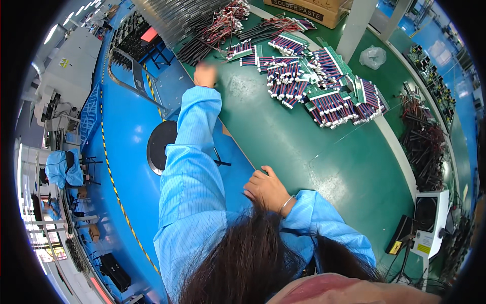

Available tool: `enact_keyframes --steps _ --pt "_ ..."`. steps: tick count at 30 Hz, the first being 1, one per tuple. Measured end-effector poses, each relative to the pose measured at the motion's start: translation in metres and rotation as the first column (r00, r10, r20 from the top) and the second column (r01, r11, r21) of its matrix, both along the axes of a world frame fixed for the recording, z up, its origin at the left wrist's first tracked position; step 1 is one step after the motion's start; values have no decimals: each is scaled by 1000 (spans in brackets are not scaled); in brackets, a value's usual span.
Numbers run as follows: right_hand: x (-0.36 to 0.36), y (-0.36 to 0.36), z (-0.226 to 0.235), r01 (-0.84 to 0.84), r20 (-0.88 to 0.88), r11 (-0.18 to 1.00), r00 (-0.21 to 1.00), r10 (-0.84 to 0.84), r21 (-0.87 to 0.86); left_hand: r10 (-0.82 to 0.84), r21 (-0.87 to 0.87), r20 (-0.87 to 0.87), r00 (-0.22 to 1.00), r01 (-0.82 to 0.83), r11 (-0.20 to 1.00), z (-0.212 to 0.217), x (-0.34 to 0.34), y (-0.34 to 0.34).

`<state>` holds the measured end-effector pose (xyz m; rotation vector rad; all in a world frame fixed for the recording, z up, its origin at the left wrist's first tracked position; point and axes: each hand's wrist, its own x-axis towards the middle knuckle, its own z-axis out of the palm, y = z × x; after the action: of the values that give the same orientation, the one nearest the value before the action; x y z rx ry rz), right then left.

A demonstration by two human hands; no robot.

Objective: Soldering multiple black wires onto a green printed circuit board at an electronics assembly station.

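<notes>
Green bench (304, 147), left hand (205, 75) at far wire bundles (212, 33)

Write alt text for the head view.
The left hand reaches, blurred, toward black and red wire bundles on a green table; the right hand rests at its near edge. Small circuit boards with wires lie piled beyond.

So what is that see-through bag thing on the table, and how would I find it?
Start at the green table and go to its far right edge, past the heap of small circuit boards with red and blue wires. Beside the white post lies a crumpled clear plastic bag, the only soft, transparent thing there.
</notes>
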<state>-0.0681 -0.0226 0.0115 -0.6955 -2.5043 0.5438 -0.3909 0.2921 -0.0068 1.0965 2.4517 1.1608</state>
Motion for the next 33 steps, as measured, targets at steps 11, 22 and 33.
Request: enact_keyframes --steps 11,22,33 --pt "-1 2 9 -22 38 999 999 23 -36 27 82 -922 387 126 989 6 9 33" --pt "-2 2 0 14 -101 989 994 -29 -147 -55 35 -947 317 272 962 59 0 38" --pt "-3 1 -5 57 -6 997 998 -58 -47 -602 -410 -760 245 537 737 70 62 -11"
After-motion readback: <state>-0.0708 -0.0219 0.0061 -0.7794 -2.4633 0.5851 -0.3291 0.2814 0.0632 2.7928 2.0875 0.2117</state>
